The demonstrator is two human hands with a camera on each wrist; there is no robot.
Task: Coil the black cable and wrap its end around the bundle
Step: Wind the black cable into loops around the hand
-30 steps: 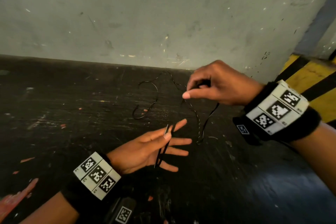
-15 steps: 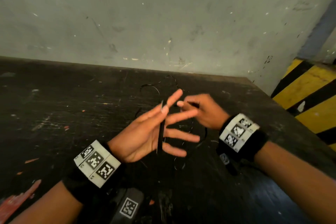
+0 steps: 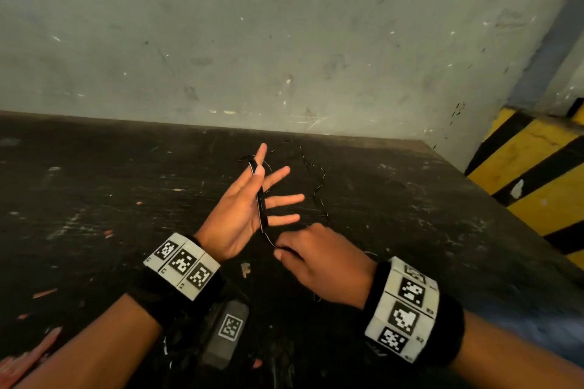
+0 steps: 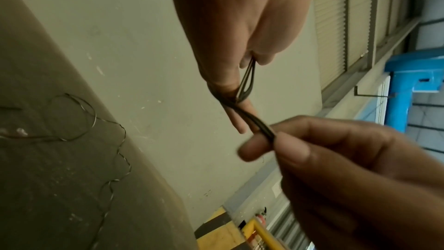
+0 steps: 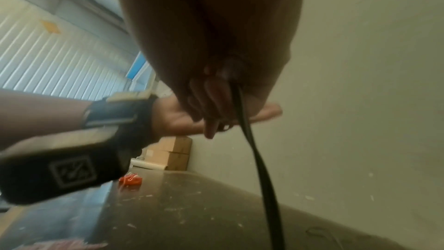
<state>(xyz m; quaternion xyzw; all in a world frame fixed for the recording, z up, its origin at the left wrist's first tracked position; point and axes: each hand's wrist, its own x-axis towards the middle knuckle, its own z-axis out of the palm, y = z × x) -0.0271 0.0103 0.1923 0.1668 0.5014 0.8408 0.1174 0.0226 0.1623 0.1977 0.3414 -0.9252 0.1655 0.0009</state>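
Note:
My left hand [image 3: 237, 215] is held palm up over the black table [image 3: 94, 199], fingers spread. Several turns of the black cable [image 3: 261, 208] run along the palm from the index finger to below the little finger, and the thumb pinches them against the index finger. The left wrist view shows the strands [image 4: 245, 86] looped round a finger. Just below and to the right, my right hand [image 3: 316, 259] pinches the cable between thumb and forefinger [image 4: 288, 149]. The loose remainder [image 3: 319, 188] lies in wavy curls on the table beyond the hands.
A scuffed grey wall [image 3: 284, 41] stands close behind the table. A yellow and black striped barrier [image 3: 537, 174] is past the table's right edge. An orange object [image 5: 131, 181] and cardboard boxes [image 5: 173, 151] sit at the far left end.
My right hand came down from beyond the left fingertips to the near side below the left little finger, drawing the cable along the palm. The left hand lifted a little, fingers still spread.

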